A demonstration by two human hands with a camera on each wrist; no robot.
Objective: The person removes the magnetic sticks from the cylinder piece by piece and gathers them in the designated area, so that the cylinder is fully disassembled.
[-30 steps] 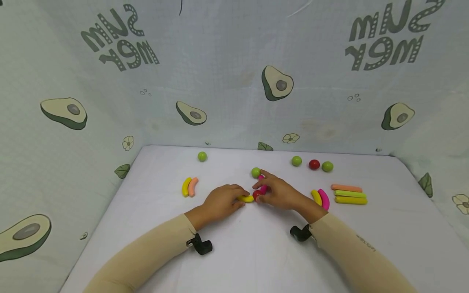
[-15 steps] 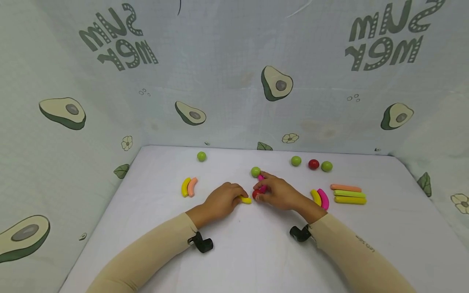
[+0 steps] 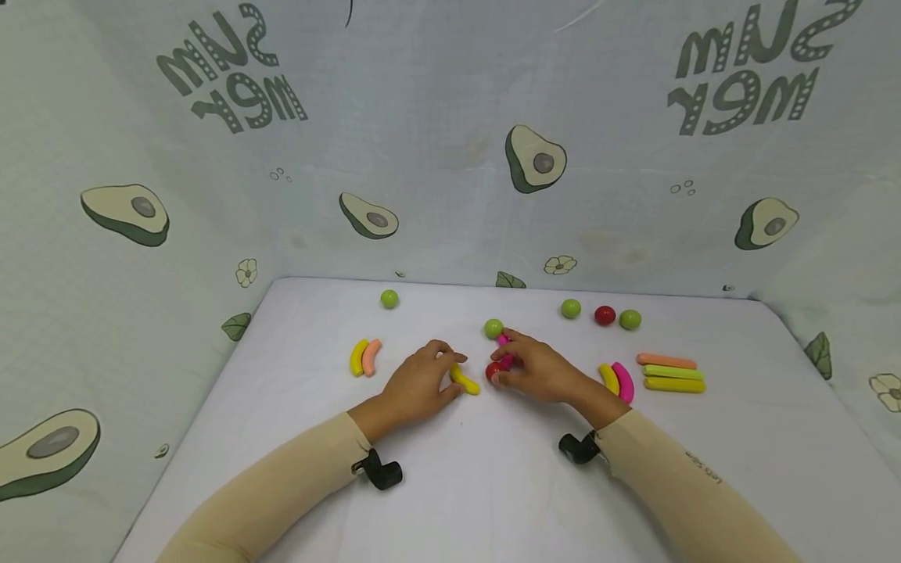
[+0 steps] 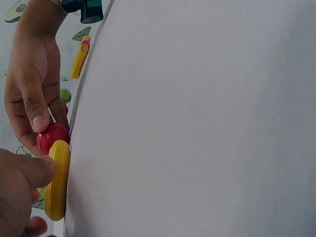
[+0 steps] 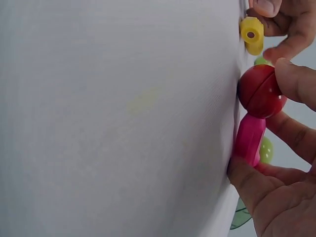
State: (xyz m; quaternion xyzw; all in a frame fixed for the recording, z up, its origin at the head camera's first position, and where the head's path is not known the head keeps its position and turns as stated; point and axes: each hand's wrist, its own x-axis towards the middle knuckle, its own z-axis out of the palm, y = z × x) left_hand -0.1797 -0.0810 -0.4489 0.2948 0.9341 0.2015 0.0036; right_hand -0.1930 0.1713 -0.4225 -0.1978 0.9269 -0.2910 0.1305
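Near the table's middle, my left hand point(image 3: 415, 381) lies beside a curved yellow stick point(image 3: 465, 380), its thumb at the stick and its other fingers apart. The left wrist view shows the thumb against the ribbed yellow stick point(image 4: 58, 182). My right hand point(image 3: 538, 371) holds a glossy red ball point(image 5: 259, 91) with the thumb, and other fingers touch the magenta stick point(image 5: 250, 138) behind it. Ball and stick meet end to end. A green ball point(image 3: 493, 328) sits at the far end of the magenta stick, close to the right fingertips. The right hand partly covers the magenta stick.
Left of the hands lie curved yellow point(image 3: 358, 357) and peach point(image 3: 371, 357) sticks. Right are curved yellow and magenta point(image 3: 622, 382) sticks, then several straight sticks point(image 3: 673, 373). A lone green ball point(image 3: 389, 299), two more and a red ball point(image 3: 604, 315) line the back.
The left fingers have loosened from the yellow stick and spread apart. That stick has turned and moved slightly left, away from the red ball. My right hand stays almost still.
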